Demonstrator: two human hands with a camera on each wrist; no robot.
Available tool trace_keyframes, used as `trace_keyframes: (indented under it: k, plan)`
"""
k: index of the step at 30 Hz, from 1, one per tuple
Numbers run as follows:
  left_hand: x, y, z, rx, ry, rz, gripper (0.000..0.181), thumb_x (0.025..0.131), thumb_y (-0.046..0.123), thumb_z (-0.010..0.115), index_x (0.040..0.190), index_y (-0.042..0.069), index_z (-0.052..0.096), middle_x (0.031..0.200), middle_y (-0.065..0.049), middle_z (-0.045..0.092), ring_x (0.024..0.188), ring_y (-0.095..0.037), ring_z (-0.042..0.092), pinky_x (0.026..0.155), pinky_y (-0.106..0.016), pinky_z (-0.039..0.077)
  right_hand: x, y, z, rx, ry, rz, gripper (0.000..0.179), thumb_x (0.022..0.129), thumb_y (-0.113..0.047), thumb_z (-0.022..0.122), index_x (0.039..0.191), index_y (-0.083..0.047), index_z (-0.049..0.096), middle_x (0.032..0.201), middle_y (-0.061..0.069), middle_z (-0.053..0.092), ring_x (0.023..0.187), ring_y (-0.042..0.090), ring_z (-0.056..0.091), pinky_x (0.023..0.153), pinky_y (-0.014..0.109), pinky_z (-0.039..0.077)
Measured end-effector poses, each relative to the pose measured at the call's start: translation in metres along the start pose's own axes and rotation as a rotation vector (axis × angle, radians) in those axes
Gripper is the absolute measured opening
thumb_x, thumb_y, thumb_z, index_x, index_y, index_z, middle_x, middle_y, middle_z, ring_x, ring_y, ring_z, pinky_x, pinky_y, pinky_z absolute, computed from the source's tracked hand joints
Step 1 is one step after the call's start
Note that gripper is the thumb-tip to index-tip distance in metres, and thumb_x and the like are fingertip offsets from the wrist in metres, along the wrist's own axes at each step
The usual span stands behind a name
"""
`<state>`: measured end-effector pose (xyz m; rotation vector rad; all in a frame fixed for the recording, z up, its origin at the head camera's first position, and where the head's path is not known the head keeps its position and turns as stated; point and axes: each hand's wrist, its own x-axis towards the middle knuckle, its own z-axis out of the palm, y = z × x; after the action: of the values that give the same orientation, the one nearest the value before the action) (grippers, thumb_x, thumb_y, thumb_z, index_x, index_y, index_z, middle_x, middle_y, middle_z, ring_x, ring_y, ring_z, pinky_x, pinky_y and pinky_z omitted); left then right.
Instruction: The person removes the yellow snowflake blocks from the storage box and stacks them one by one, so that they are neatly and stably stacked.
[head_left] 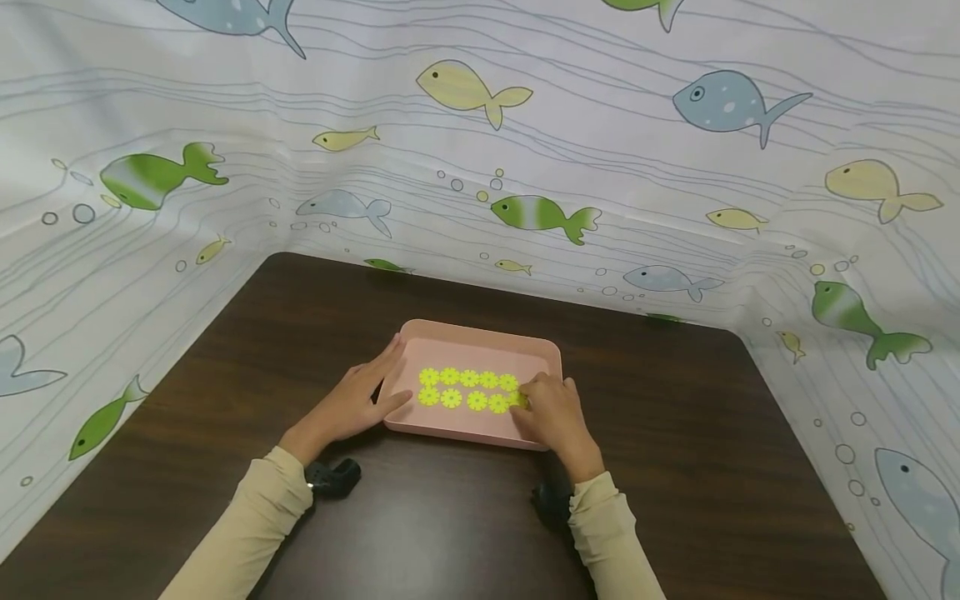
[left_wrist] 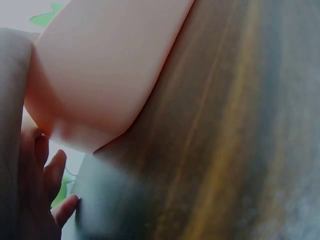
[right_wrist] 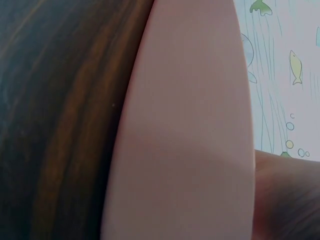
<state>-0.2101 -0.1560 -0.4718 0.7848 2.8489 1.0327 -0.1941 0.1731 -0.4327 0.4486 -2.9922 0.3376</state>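
Note:
A pink tray (head_left: 480,432) lies on the dark table, holding several flat, yellow-green flower-shaped pieces (head_left: 469,378) in two rows. At its left end my left hand (head_left: 352,402) rests against the rim, fingers stretched along the outside and thumb over the inside edge. The left wrist view shows some of its fingers (left_wrist: 54,172) beside the tray's outer wall (left_wrist: 100,75). My right hand (head_left: 558,414) reaches over the right end, finger and thumb pinching a flower-shaped piece (head_left: 522,398), partly hidden. Mostly tray wall (right_wrist: 185,120) fills the right wrist view, with those fingertips out of sight.
A white sheet printed with fish (head_left: 540,150) stands around the back and sides of the dark wooden table (head_left: 435,517). Black straps with devices (head_left: 335,478) sit at both wrists, below the beige sleeves (head_left: 247,525).

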Motion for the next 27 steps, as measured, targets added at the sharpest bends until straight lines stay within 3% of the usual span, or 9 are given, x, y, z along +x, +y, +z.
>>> trace_keyframes:
  k: [6,9,13,16,19,24,27]
  plan:
    - [0.003,-0.003,-0.001,-0.033,0.013,0.021,0.083,0.104,0.043,0.058,0.166,0.007,0.016,0.174,-0.009,0.005,0.153,-0.037,0.028,0.117,-0.070,0.018,0.003,0.000,0.000,0.029,0.018,0.012,0.018,0.084,-0.020,0.081,0.090,-0.004,0.074,0.078,0.004,0.059,0.072,0.022,0.050,0.071,0.040,0.034]
    - [0.004,-0.003,-0.001,-0.033,0.012,0.022,0.083,0.104,0.043,0.058,0.166,0.008,0.016,0.174,-0.009,0.003,0.153,-0.038,0.029,0.117,-0.070,0.018,0.005,0.000,0.000,0.066,0.020,0.010,0.020,0.083,-0.017,0.079,0.098,-0.005,0.074,0.071,0.000,0.057,0.067,0.018,0.050,0.074,0.041,0.037]
    - [0.004,-0.003,0.000,-0.044,0.017,0.025,0.083,0.104,0.042,0.059,0.167,0.009,0.016,0.174,-0.012,0.004,0.153,-0.037,0.029,0.117,-0.069,0.019,0.006,0.004,0.001,0.130,0.013,0.004,0.030,0.083,-0.014,0.078,0.113,-0.007,0.078,0.077,-0.002,0.070,0.068,0.014,0.057,0.081,0.042,0.043]
    - [0.004,-0.004,0.002,-0.053,0.028,0.031,0.083,0.103,0.041,0.060,0.166,0.008,0.017,0.173,-0.015,0.006,0.153,-0.037,0.028,0.116,-0.070,0.019,0.006,0.007,0.002,0.168,0.015,-0.020,0.030,0.084,-0.012,0.080,0.114,-0.006,0.079,0.086,0.002,0.075,0.069,0.013,0.058,0.076,0.037,0.047]
    - [0.003,-0.005,0.003,-0.065,0.038,0.027,0.083,0.103,0.040,0.061,0.166,0.008,0.019,0.173,-0.014,0.007,0.153,-0.038,0.029,0.115,-0.072,0.018,0.006,0.010,0.003,0.198,0.012,-0.039,0.030,0.084,-0.009,0.083,0.113,-0.003,0.079,0.090,0.006,0.076,0.068,0.013,0.057,0.068,0.032,0.050]
    - [0.001,-0.006,0.005,-0.100,0.066,0.022,0.081,0.102,0.039,0.063,0.165,0.007,0.022,0.173,-0.011,0.010,0.152,-0.043,0.028,0.113,-0.078,0.017,0.004,0.011,-0.001,0.249,-0.031,-0.010,0.033,0.085,-0.011,0.084,0.116,-0.001,0.077,0.094,0.006,0.073,0.071,0.012,0.061,0.070,0.033,0.055]
    - [0.000,-0.006,0.006,-0.112,0.076,0.019,0.080,0.102,0.038,0.063,0.165,0.007,0.024,0.174,-0.010,0.011,0.152,-0.044,0.027,0.112,-0.079,0.017,0.003,0.017,-0.005,0.273,-0.014,-0.013,0.033,0.086,-0.014,0.084,0.116,-0.002,0.076,0.089,0.003,0.070,0.071,0.012,0.059,0.067,0.031,0.053]
